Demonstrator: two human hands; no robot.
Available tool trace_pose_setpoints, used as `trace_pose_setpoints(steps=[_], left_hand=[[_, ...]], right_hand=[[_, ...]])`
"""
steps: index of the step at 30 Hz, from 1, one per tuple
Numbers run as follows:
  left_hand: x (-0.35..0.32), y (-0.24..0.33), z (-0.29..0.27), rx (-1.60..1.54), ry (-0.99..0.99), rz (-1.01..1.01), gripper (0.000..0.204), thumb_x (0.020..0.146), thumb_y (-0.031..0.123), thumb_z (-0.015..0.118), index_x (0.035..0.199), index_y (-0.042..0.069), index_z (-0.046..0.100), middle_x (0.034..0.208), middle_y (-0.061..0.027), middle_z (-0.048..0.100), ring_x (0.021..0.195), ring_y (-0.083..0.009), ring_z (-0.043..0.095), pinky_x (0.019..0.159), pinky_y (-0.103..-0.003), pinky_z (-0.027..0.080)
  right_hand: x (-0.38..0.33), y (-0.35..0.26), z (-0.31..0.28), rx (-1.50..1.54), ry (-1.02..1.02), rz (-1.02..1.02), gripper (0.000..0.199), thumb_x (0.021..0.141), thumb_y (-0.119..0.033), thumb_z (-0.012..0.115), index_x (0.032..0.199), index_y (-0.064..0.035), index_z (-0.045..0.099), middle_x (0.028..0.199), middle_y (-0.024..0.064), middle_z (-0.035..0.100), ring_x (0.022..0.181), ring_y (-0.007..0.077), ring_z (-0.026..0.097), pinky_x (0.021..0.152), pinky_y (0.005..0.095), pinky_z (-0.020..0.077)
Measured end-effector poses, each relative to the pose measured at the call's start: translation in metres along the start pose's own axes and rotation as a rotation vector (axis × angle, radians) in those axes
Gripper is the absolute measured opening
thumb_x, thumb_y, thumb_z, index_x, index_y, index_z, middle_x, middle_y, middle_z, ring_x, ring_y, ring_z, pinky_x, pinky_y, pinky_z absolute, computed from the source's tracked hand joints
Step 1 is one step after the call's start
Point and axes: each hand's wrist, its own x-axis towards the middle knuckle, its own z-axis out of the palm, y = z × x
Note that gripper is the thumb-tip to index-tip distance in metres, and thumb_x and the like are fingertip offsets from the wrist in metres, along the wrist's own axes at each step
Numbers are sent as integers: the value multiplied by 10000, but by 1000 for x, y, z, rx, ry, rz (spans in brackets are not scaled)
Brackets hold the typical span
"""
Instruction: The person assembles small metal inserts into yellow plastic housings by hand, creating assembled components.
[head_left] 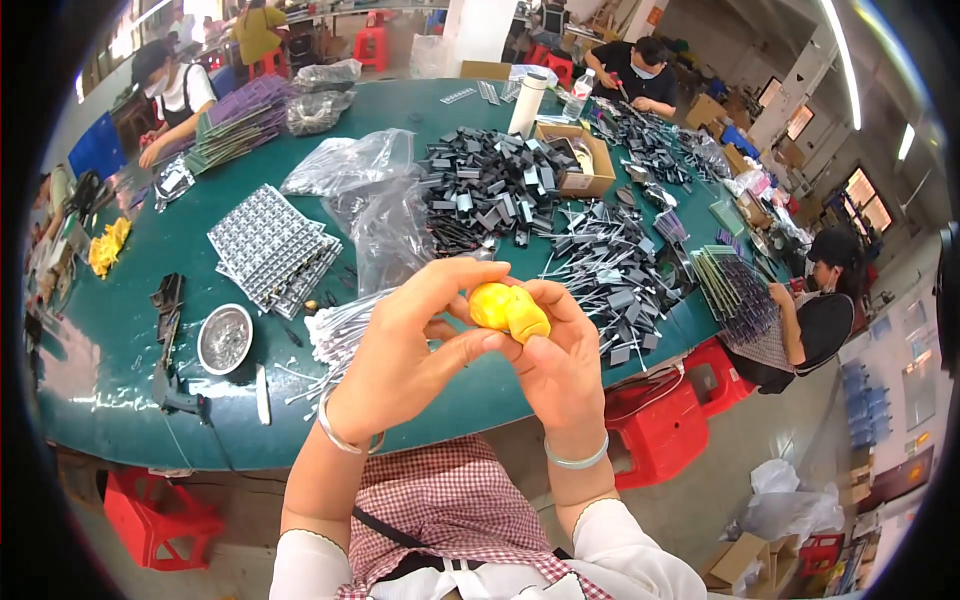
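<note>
Above the near edge of the table, a soft-looking, shiny yellow lump with two rounded lobes (pixel 510 310) sits between my hands; its exact kind does not show. My left hand (pixel 405 340) curves round it from the left, with bent fingers and the thumb tip against its lower side. From the right, my right hand (pixel 565 365) grips it between thumb and curled fingers. Behind my left hand lies a bundle of white cables (pixel 335 335), partly hidden by my wrist.
The green table (pixel 150 350) carries stacked circuit panels (pixel 270 240), a metal bowl (pixel 225 340) of small parts, a pistol-shaped tool (pixel 180 395), piled black parts (pixel 495 185) and cabled parts (pixel 610 260). Red stools (pixel 660 430) stand beside it. Several people work around it.
</note>
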Motion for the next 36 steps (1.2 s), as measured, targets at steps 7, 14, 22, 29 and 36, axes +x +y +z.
trace_pose_setpoints(steps=[7, 14, 22, 29, 36], left_hand=[[24, -35, -7, -42, 18, 86, 375, 758, -10, 662, 1119, 10, 566, 1061, -76, 601, 869, -132, 605, 654, -218, 518], [34, -56, -28, -454, 216, -121, 327, 792, 4, 643, 1091, -69, 531, 976, -130, 626, 852, -148, 622, 628, -248, 534], [29, -71, -61, -956, 224, -196, 343, 842, 143, 598, 1109, -59, 523, 973, -120, 627, 749, -113, 596, 595, -194, 482], [19, -59, -67, -1152, 354, -158, 386, 861, 102, 548, 1177, -94, 445, 1030, -152, 570, 763, -112, 542, 575, -194, 464], [-1, -49, -87, -1206, 346, 27, 416, 887, 90, 480, 1219, -129, 362, 1151, -243, 487, 822, -159, 578, 568, -208, 485]], right_hand=[[28, 8, -20, 111, -11, 139, 379, 824, -42, 589, 1176, 16, 461, 1195, 140, 514, 1129, 245, 517, 975, 426, 434], [55, 27, -23, 154, 64, 182, 331, 837, -54, 594, 1150, -15, 492, 1302, 120, 439, 1158, 205, 476, 964, 370, 431], [71, 38, 3, -306, 61, -32, 430, 721, -60, 688, 1100, 33, 507, 1019, 104, 586, 929, 182, 586, 849, 299, 456], [50, 3, 18, -109, -660, -70, 397, 666, 2, 754, 1026, 74, 602, 1031, 183, 596, 939, 268, 592, 816, 364, 472], [82, 11, 37, -93, -915, -87, 367, 797, -182, 691, 992, 119, 618, 962, 245, 610, 820, 260, 614, 677, 293, 496]])
